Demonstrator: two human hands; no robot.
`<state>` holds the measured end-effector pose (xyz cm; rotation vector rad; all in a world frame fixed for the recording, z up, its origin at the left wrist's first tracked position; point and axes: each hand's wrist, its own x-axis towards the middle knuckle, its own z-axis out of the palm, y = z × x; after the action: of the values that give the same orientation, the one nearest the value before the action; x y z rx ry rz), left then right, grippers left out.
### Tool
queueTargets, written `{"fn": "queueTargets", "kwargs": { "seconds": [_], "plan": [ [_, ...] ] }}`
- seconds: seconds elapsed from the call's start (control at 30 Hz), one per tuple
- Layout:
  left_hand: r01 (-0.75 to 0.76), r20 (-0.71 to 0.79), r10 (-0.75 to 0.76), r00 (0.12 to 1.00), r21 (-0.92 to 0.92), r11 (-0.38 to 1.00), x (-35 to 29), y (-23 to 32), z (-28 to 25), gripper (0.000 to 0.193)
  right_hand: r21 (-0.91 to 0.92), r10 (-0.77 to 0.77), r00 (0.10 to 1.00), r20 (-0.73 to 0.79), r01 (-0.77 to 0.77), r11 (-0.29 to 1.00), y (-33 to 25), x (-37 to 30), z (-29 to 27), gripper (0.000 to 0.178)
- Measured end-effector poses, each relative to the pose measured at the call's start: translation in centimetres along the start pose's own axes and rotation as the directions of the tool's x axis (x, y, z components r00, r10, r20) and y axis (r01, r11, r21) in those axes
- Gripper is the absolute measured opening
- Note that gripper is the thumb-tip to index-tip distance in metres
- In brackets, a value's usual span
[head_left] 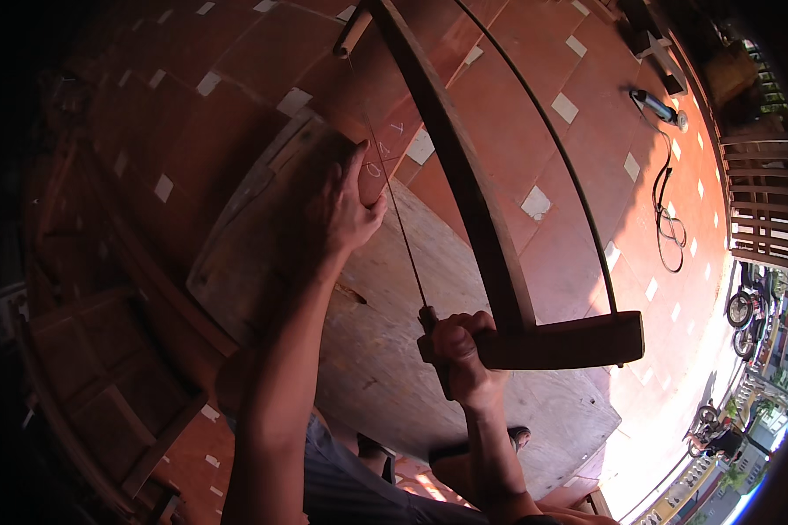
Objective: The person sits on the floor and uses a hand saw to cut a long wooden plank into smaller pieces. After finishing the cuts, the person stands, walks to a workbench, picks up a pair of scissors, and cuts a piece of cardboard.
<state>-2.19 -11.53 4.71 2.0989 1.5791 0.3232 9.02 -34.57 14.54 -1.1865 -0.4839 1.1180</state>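
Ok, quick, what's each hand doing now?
Left hand: against the reddish board; can't tell if gripping.
Right hand: closed, holding the frame saw.

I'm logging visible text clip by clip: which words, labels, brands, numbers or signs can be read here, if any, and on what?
Reddish board, beside the left hand: a short row of pale handwritten marks, noted but not copied out.
Bow saw in the right hand: no lettering that I can make out.
Power tool on the floor: too small to read any label.
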Motion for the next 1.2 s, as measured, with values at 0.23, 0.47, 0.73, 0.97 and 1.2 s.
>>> {"fn": "queueTargets", "kwargs": {
  "seconds": [0.23, 0.47, 0.73, 0.97, 1.2],
  "plan": [
    [-0.075, -0.087, 0.073, 0.993, -0.010, 0.997, 0.2, -1.3, 1.3, 0.081, 0.035, 0.017, 0.999, -0.029, -0.016, 0.999, 0.7, -0.4, 0.1, 0.027],
    [-0.141, -0.122, 0.132, 0.984, -0.070, 0.988, 0.4, -1.5, 1.7, 0.089, -0.018, 0.045, 0.998, 0.045, -0.044, 0.999, 0.5, -0.9, -0.5, 0.026],
    [-0.067, -0.083, 0.063, 0.995, -0.048, 0.997, 0.3, -1.7, 1.8, 0.050, 0.032, 0.097, 0.994, -0.045, -0.096, 0.995, -0.5, -3.3, 0.0, 0.025],
    [-0.147, -0.085, 0.135, 0.987, -0.163, 0.976, 1.1, -1.2, 1.9, 0.047, 0.007, 0.120, 0.988, -0.099, -0.120, 0.993, 0.9, 7.0, 3.0, 0.025],
    [-0.079, -0.106, 0.063, 0.992, -0.158, 0.984, 0.6, -1.9, 2.3, 0.043, -0.046, 0.123, 0.990, -0.063, -0.126, 0.991, -2.9, -2.8, 0.2, 0.022]
  ]
}}
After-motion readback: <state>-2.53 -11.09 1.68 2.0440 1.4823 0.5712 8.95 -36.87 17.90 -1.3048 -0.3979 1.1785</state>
